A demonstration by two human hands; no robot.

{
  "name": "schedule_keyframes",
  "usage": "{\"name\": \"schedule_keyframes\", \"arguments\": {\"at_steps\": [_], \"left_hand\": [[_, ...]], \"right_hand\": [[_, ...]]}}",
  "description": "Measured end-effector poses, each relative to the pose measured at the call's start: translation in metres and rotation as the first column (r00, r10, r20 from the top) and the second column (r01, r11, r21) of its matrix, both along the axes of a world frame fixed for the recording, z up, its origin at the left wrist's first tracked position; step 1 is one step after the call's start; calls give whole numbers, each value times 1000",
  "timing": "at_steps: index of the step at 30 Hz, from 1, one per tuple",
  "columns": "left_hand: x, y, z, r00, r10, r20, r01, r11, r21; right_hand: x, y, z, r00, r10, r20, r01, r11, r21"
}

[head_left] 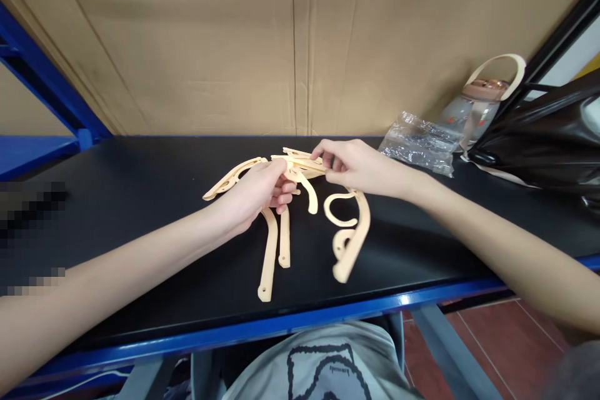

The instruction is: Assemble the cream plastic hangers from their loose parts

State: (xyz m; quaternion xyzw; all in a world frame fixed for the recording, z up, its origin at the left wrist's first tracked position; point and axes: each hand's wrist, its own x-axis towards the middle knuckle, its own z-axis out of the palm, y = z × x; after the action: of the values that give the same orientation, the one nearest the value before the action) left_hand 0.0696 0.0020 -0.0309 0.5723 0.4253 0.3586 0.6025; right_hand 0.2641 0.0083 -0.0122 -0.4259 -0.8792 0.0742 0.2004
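Observation:
My left hand (272, 186) is closed, with thumb and fingers pinching a cream plastic folding hanger (307, 190) above the middle of the table. Its curved hook end hangs down to the right of the fingertips. My right hand (349, 164) is closed too, its bent fingertips at the right end of the same cream pieces. Below that hand is another cream folding piece (355, 244) with curled hooks; whether the hand touches it is unclear. Two slim cream arms (269, 262) extend toward the front edge beneath my left hand. Behind my left wrist lies a folded cream hanger (229, 181).
A crumpled clear plastic bag (417, 144) lies at the back right. Beside it stands a clear bottle (473, 109) with a brown lid and cream handle. A black bag (548, 144) fills the right edge. Cardboard (210, 44) walls the back of the black table (140, 200).

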Motion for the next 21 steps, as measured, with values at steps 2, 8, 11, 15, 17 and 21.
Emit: {"name": "schedule_keyframes", "arguments": {"at_steps": [2,8,11,15,17,21], "left_hand": [[2,1,-1,999,-42,-32,41,999,-10],[3,3,-6,997,-55,-58,56,998,6],[3,1,-4,997,-39,-71,41,999,34],[3,-4,4,984,-46,-174,52,998,30],[3,-7,8,979,-43,-198,48,999,24],[6,-9,8,994,-4,-106,7,1000,27]], "right_hand": [[-9,-3,-5,997,-14,73,3,990,141],[-24,-7,-16,977,-62,203,-3,953,303],[-24,-9,-16,961,-113,254,32,952,305],[-26,-13,-15,956,-149,254,66,949,309],[-27,-15,-15,959,-153,237,73,946,315],[-33,-15,-18,966,-166,200,98,945,311]]}}
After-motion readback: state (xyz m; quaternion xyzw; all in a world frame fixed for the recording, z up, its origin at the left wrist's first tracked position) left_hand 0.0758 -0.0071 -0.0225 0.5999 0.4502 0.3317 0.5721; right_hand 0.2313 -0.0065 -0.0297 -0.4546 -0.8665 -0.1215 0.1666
